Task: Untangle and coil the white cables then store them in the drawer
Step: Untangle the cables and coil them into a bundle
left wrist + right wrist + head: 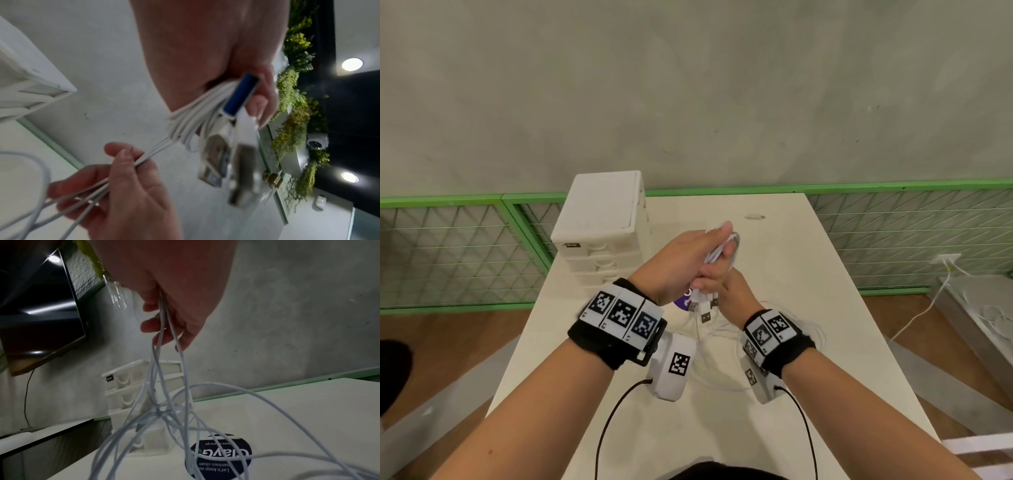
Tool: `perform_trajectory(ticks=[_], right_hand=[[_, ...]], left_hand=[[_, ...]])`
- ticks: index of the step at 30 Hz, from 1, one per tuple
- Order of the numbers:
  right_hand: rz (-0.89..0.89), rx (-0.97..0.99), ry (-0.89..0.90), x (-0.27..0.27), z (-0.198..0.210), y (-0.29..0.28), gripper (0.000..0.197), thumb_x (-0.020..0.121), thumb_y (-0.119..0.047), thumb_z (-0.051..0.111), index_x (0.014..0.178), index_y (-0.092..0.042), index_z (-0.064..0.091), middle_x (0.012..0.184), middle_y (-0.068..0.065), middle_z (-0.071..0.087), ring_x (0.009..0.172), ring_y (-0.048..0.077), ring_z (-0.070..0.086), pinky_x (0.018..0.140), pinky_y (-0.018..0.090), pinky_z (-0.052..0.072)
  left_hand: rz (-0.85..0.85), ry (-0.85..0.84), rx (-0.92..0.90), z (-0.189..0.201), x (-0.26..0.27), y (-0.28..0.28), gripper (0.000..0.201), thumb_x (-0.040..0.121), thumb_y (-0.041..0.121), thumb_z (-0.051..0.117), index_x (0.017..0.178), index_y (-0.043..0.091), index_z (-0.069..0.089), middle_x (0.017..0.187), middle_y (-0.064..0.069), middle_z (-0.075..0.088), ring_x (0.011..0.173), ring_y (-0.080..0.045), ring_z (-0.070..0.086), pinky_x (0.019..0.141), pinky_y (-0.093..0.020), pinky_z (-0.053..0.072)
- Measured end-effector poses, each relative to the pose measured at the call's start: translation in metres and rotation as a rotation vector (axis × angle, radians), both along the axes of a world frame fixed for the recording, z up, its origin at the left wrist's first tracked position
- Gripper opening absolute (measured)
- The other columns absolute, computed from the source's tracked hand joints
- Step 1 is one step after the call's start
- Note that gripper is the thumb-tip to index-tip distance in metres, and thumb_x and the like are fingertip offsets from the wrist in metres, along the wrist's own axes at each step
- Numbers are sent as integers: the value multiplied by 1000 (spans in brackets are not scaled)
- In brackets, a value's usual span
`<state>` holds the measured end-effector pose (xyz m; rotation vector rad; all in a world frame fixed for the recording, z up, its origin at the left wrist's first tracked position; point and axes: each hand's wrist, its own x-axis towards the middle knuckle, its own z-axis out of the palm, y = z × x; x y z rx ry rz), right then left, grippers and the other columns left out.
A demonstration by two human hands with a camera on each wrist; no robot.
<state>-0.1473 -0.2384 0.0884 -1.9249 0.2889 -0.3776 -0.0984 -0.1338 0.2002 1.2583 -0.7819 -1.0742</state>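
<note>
While the left hand [681, 260] clamps a bundle of wrapped turns of the white cables [191, 113] against its palm, with the USB plugs [218, 160] hanging free below, it acts as the spool, so the finished loops cannot spring open. Just beneath it the right hand [729, 291] pinches several strands between thumb and curled fingers [121, 155], likely to feed them under light tension and keep them parallel as they go up to the bundle. From that grip the loose lengths [164, 410] fall in crossing loops to the surface [808, 308], still tangled near a round dark sticker [218, 456], so I judge coiling only partly done. Left of the hands stands the white drawer unit [602, 233], its drawers closed, near enough to take the coil once the slack is wound in.
</note>
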Motion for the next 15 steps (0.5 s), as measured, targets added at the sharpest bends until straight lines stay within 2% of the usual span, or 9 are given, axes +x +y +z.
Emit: perform_trajectory(ticks=[2,4,5,7,9,11,12,14,15], right_hand=[[-7,-48,8,-1,-3,2,31,90,-27,36,104,-7,55,90,7,67,82,25,62,75,36,49],[29,-83,74,-5,-11,4,25,96,-20,35,99,-1,52,75,5,61,68,22,54,70,34,43],[55,-84,102,-7,-13,6,21,98,-17,36,95,-3,52,69,0,56,63,18,51,69,33,42],[106,-71,135,-12,-17,9,18,98,-15,36,95,-13,53,65,-7,50,60,13,48,68,30,44],[141,-101,156,-15,-21,9,18,98,-16,38,99,-12,55,67,-13,49,60,9,47,68,30,44],[186,-160,168,-18,-16,11,19,98,-18,39,104,-12,56,69,-13,51,62,9,48,69,32,43],[210,-188,164,-18,-14,11,19,98,-19,40,107,-15,56,73,-7,55,65,14,51,70,35,45],[245,-246,155,-20,-8,11,22,96,-18,41,112,-18,56,87,9,64,76,26,57,74,36,46],[252,-266,146,-20,-4,11,23,95,-16,41,113,-18,56,91,12,65,78,27,58,74,35,46]], left_hand=[[71,132,-93,5,4,1,40,101,36,27,72,13,42,42,8,29,31,-6,23,37,-18,21],[176,242,-207,10,12,1,42,100,39,23,72,15,41,40,10,30,31,-4,24,39,-18,19],[238,272,-270,12,17,0,42,100,41,23,72,15,41,41,10,30,32,-4,24,40,-18,20],[387,321,-359,15,27,-1,42,100,44,25,73,16,43,43,9,31,34,-5,26,41,-18,24],[559,339,-393,12,36,-1,39,101,41,28,74,17,44,44,8,33,36,-7,29,44,-19,27],[708,202,-383,3,41,-1,35,102,36,29,76,17,42,46,7,36,39,-9,33,47,-22,27],[770,75,-352,-4,43,-1,33,102,32,30,76,16,41,49,6,37,41,-10,35,47,-23,27],[817,-278,-245,-20,44,0,34,102,24,33,71,13,39,53,1,36,45,-13,33,46,-28,28],[783,-490,-157,-29,45,0,37,101,23,35,66,13,38,53,-1,35,46,-15,32,46,-31,28]])
